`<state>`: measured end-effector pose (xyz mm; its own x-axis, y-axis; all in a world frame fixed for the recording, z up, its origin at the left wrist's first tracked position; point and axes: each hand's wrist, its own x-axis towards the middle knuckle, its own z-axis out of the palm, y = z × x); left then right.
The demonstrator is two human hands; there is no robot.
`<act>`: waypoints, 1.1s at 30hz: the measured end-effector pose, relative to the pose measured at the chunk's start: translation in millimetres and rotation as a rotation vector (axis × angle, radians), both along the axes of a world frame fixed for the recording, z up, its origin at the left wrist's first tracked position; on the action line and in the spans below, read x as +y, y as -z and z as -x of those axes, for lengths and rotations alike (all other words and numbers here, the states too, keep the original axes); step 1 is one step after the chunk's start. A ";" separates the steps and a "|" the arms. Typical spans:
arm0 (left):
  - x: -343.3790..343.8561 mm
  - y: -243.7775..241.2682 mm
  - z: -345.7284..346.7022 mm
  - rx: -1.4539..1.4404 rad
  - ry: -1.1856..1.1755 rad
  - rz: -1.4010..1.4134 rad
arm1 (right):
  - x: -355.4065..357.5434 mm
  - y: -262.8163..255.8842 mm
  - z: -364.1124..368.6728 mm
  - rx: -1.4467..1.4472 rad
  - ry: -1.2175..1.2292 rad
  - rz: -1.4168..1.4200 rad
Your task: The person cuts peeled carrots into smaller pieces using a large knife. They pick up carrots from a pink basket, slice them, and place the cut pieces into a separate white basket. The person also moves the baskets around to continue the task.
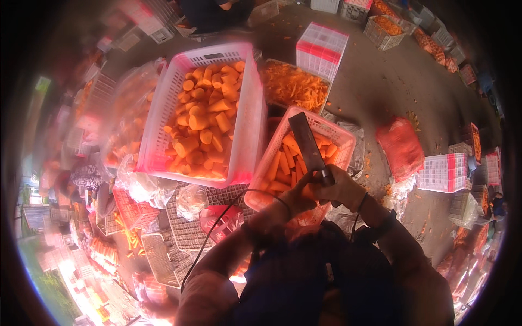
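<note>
My right hand (pixel 344 185) grips the handle of a broad-bladed knife (pixel 306 142), its dark blade pointing away from me. Beside it, my left hand (pixel 299 199) is curled close to the knife handle. Orange shows between the two hands, but I cannot tell whether the left fingers hold a carrot piece or only pass in front of one. Both hands are over a pink plastic basket (pixel 346 140) with cut carrot sticks (pixel 285 161) in it. Left of that basket, a larger white and pink crate (pixel 161 122) holds many thick peeled carrot chunks (pixel 200 122).
A tray of carrot peelings (pixel 297 85) lies beyond the basket, next to a white and red crate (pixel 322 49). Clear plastic bags of carrots (pixel 126 118) stand at left. A red mesh sack (pixel 400 148) lies at right. Grey crates (pixel 163 256) sit near my left arm.
</note>
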<state>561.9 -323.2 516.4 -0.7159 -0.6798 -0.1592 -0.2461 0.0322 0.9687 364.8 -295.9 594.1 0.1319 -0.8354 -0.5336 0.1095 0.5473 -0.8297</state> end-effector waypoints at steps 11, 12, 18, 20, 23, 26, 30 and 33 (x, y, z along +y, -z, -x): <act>60.0 120.4 -45.1 -0.206 0.194 0.549 | 14.5 -12.7 -33.4 0.048 -0.112 -0.079; 60.9 85.5 -45.6 -0.232 0.199 0.343 | 13.0 -12.6 -28.4 0.052 -0.077 -0.065; 44.1 -16.7 -83.9 -0.153 0.114 0.065 | -14.1 -39.8 -52.1 0.030 -0.160 0.129; 23.8 -42.2 -104.3 -0.209 -0.089 -0.355 | -29.6 -62.9 -72.0 0.096 -0.216 0.166; -28.5 -94.3 -115.3 -0.209 -0.211 -0.290 | -58.2 -54.6 -46.8 0.409 -0.146 0.642; -56.9 -83.2 -159.7 -0.213 -0.457 0.098 | -71.1 -114.8 -66.0 0.432 -0.206 0.666; -103.5 -110.2 -187.7 -0.274 -0.647 -0.009 | -71.7 -139.7 -107.5 -0.035 -0.220 0.903; -116.8 -151.8 -183.5 -0.278 -0.609 -0.038 | -119.8 -88.0 -117.5 0.715 -0.575 0.975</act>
<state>745.4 -440.0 668.1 -0.1345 -0.9399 -0.3139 -0.4504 -0.2241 0.8642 482.3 -415.7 682.1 0.5350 -0.8322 0.1458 -0.5540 -0.4759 -0.6831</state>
